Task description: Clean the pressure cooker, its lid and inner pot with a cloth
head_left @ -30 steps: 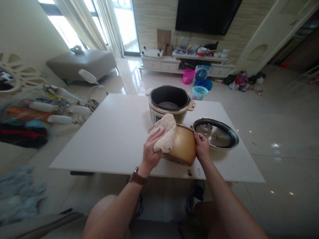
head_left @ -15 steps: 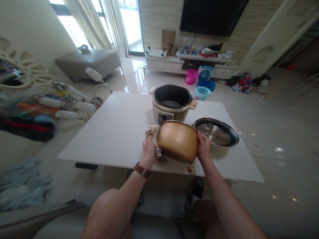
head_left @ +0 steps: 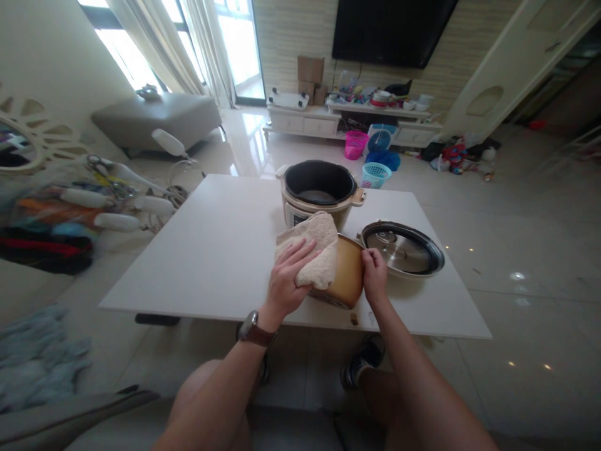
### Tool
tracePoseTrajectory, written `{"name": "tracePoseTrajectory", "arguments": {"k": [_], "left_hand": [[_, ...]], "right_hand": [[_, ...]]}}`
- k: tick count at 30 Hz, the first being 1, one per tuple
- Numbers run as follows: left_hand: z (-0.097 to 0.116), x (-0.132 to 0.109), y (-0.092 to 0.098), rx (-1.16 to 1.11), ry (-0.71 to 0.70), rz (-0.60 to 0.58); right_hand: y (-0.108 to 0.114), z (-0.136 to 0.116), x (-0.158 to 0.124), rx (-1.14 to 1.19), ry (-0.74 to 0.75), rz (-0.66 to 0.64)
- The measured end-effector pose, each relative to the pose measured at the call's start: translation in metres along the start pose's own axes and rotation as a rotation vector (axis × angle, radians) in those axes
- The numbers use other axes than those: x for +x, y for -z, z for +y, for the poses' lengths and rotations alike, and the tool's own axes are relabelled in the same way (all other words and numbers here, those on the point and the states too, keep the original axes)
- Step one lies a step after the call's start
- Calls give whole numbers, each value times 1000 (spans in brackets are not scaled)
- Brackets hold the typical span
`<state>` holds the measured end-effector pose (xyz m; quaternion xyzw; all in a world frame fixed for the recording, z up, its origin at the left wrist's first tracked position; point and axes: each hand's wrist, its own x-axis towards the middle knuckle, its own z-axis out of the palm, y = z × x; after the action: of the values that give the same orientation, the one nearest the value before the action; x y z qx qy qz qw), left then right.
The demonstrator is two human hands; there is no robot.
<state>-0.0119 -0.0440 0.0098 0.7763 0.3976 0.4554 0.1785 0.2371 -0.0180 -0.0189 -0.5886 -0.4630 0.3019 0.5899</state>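
Note:
A gold inner pot point(head_left: 350, 272) is tilted over the near part of the white table, its outer side towards me. My right hand point(head_left: 374, 274) grips its rim on the right. On its left side lies a beige cloth point(head_left: 319, 244), held against the wall by my left hand point(head_left: 292, 275), fingers laid over it. The cloth covers much of the pot's left half. Just behind stands the electric pressure cooker point(head_left: 319, 203), with its dark inside showing and its front panel partly hidden by the cloth. To the right lies the cooker's lid point(head_left: 401, 249), metal underside up.
The white table point(head_left: 197, 250) stretches left of the pot. A small brown piece point(head_left: 354, 319) lies near its front edge. Beyond are a pink basket point(head_left: 355, 145), a light-blue basket point(head_left: 375, 175) and a low cabinet point(head_left: 305, 122) under a television point(head_left: 392, 31).
My left hand has brought the cloth from the pot's left edge up and right across its outer side, spreading it out. My right hand keeps its grip on the rim.

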Motion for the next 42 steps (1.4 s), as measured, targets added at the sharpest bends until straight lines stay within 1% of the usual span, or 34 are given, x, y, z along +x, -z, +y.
{"name": "tracePoseTrajectory", "arguments": {"k": [3,7,10,13,15,17,19,22,24,25,27,30,32,34,35,37,39,40,41,42], "left_hand": [[5,-2,-2,27,-42,-5],[7,-5,-4,28,-97,-28],[2,-4,-4,2,-54,19],[-4,1,-5,-64,36,97],[-7,4,-8,-141,123,168],[-11,6,-11,-245,255,265],[-16,6,-16,-362,456,371],[-27,6,-22,-539,803,507],[-34,8,-26,-659,975,588],[-36,8,-28,-708,1030,619],[-38,10,-30,-763,1074,649],[-35,11,-29,-739,1034,639],[-31,9,-27,-644,981,605],[-27,6,-23,-514,881,548],[-25,4,-21,-453,791,514],[-22,1,-16,-340,524,414],[-20,-2,-10,-225,209,257],[-19,-2,-7,-169,78,170],[-18,-3,-4,-123,-16,99],[-17,-3,-2,-91,-75,53]], "right_hand": [[2,-14,-5,-4,59,9],[-2,-25,-7,-47,35,-45],[-8,-25,-4,-59,-1,-59],[-11,-21,-1,-42,-15,-44],[-11,-17,2,-25,-12,-31],[-10,-12,4,1,-14,-33],[-8,-7,6,30,-21,-41],[-5,-3,8,65,-32,-46],[-4,0,10,78,-37,-42],[-3,1,11,84,-41,-39],[-3,4,13,98,-53,-31],[-2,10,15,129,-106,-26],[-2,15,16,157,-161,-32],[-2,19,16,179,-204,-37],[-3,20,16,187,-216,-39],[-4,23,15,196,-221,-37],[-4,24,14,199,-214,-34],[-5,24,13,197,-209,-34],[-5,24,13,194,-203,-35],[-5,24,12,189,-199,-39]]}}
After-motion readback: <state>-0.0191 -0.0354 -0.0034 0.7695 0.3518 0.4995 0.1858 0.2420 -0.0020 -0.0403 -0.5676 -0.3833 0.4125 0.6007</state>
